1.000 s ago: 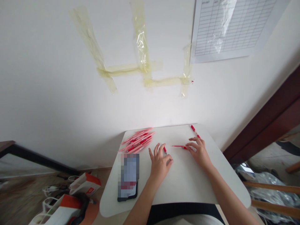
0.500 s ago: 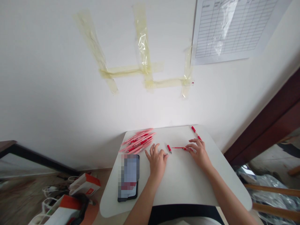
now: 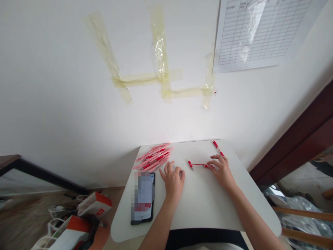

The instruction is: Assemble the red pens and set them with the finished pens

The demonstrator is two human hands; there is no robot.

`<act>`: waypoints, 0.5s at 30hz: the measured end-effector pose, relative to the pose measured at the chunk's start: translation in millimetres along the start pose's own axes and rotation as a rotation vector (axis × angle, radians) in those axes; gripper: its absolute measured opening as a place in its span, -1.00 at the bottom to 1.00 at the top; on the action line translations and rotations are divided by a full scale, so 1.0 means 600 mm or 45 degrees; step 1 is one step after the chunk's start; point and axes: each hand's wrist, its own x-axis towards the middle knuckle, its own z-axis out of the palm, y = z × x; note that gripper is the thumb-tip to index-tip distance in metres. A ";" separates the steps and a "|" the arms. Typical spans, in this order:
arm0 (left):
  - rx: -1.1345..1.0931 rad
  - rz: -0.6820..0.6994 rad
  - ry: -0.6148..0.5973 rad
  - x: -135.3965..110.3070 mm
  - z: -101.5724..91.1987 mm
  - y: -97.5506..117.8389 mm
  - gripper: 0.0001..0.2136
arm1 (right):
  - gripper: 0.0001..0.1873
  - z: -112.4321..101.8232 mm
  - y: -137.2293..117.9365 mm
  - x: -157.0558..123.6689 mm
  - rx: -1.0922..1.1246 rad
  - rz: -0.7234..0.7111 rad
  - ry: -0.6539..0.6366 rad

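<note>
My left hand (image 3: 173,178) rests on the white table (image 3: 203,205) with its fingers apart and nothing in them, just in front of a pile of pink and red pens (image 3: 154,157). A small red pen part (image 3: 190,164) lies to its right, apart from the hand. My right hand (image 3: 221,171) pinches the right end of a thin red refill (image 3: 199,164) that lies flat on the table. Another red pen (image 3: 217,148) lies near the table's far right corner, beyond my right hand.
A black phone (image 3: 143,198) lies at the table's left, near my left hand. The table stands against a white wall with tape strips (image 3: 158,55) and a printed chart (image 3: 260,31). Boxes and cables (image 3: 85,215) clutter the floor at left; a dark wooden frame (image 3: 299,142) stands at right.
My left hand let go of the small red part and slid left toward the pen pile. The red part now lies by the refill's left end. My right hand stayed put.
</note>
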 end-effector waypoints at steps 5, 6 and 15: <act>-0.025 -0.016 0.051 -0.011 -0.006 -0.004 -0.91 | -0.69 0.001 0.002 0.000 0.002 -0.013 0.004; -0.026 -0.019 0.064 -0.013 -0.007 -0.005 -0.93 | -0.69 0.001 0.002 0.001 0.002 -0.014 0.002; 0.001 -0.020 0.036 -0.009 -0.006 -0.007 -0.94 | -0.65 0.001 0.000 0.003 0.031 0.033 0.008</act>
